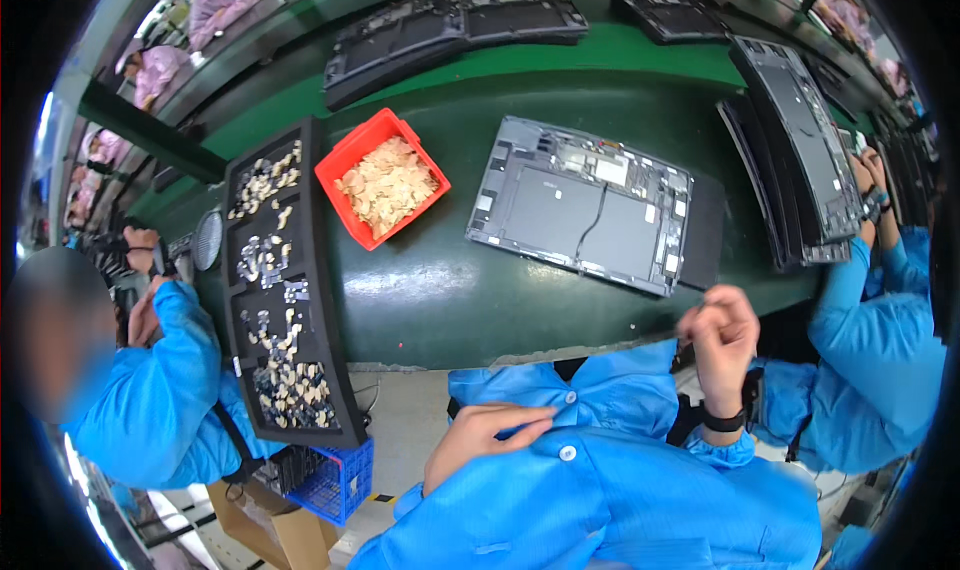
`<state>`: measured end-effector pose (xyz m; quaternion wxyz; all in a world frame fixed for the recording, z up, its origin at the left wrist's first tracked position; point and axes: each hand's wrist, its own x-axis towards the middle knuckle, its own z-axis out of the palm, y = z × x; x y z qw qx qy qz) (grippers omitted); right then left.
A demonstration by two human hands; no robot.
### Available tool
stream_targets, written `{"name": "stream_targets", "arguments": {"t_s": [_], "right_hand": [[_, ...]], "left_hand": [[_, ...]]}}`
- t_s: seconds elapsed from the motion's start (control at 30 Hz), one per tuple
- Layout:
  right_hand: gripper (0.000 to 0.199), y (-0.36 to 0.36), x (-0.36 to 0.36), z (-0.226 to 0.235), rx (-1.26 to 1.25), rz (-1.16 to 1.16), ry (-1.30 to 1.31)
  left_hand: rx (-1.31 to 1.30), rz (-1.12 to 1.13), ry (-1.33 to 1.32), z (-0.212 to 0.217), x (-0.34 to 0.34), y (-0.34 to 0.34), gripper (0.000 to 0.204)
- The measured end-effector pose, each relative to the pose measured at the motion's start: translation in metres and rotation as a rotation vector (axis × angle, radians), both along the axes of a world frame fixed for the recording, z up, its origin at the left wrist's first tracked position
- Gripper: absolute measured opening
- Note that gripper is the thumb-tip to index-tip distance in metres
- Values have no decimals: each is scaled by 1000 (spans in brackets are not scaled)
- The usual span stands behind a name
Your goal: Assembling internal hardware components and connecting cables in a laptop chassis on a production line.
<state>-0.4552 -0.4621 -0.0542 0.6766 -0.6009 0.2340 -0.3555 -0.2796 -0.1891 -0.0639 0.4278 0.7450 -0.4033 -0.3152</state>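
An opened laptop base (pixel 575 210) lies on the green workbench in front of me, its inner boards, dark battery pack and a black cable exposed. My right hand (pixel 722 330) is raised at the bench's front edge, just below the laptop's right corner. Its fingers are pinched together; a thin dark shape shows by them, too blurred to name. Close to my blue coat, short of the bench edge, my left hand (pixel 490 435) has its fingers stretched out and nothing visible in them. Left of the laptop stands a red bin (pixel 330 175) heaped with small pale pieces (pixel 390 187).
A long black tray (pixel 335 370) with small parts in compartments juts over the bench's left front. More laptop bases (pixel 400 50) lie at the back; others are stacked at the right (pixel 800 150). Co-workers in blue sit on both sides. A blue crate (pixel 345 480) stands below.
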Motion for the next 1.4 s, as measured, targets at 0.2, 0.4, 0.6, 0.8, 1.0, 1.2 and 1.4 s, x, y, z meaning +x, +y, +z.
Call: {"name": "stream_targets", "arguments": {"t_s": [0.2,0.4,0.6,0.8,1.0,1.2,1.4], "right_hand": [[62,-66,-10,6,-145,-248,213],[19,-88,-2,-19,-203,-333,361],[19,-106,39,-14,-120,-189,230],[25,-119,30,-15,-22,-19,180],[26,-103,19,6,22,64,259],[6,-65,61,53,-196,98,416],[8,-69,74,37,-342,-6,525]], "left_hand": [[-197,406,-684,37,57,-121,55],[-7,451,-691,10,66,-157,98],[-129,351,-268,9,60,-162,97],[-27,379,-177,18,57,-155,88],[337,274,299,40,36,-88,88],[9,222,-600,45,62,-99,77],[-164,-174,-643,27,67,-179,61]]}}
